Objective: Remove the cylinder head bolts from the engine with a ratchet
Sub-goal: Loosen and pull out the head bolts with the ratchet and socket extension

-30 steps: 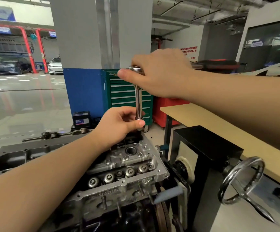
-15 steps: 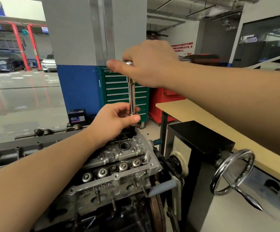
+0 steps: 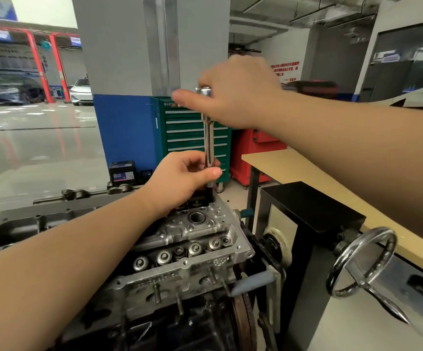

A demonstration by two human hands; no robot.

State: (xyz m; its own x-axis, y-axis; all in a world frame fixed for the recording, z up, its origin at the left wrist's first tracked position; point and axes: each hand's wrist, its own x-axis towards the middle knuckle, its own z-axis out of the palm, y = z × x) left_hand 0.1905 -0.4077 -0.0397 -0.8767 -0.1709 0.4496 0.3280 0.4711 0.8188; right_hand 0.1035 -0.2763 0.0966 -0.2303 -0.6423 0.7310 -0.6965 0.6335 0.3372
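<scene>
I see my left hand [image 3: 180, 177] curled round the lower part of the upright chrome extension bar [image 3: 209, 140], thumb pressed against it just above the dark socket that drops into the far end of the cylinder head [image 3: 180, 247]. My right hand [image 3: 233, 95] sits over the ratchet [image 3: 204, 91] at the top of the bar, fingers wrapped on it with the forefinger stretched out left; it is blurred. The bolt itself is hidden under the socket and my left hand. Just right of the engine stands a black box [image 3: 311, 211] with a chrome handwheel [image 3: 362, 262], and beyond it a tan worktop [image 3: 294, 168]. Behind the bar are a green tool cabinet [image 3: 187, 133], a red cabinet [image 3: 251, 153], a grey and blue pillar [image 3: 124, 97] and a battery [image 3: 122, 172] on the floor.
</scene>
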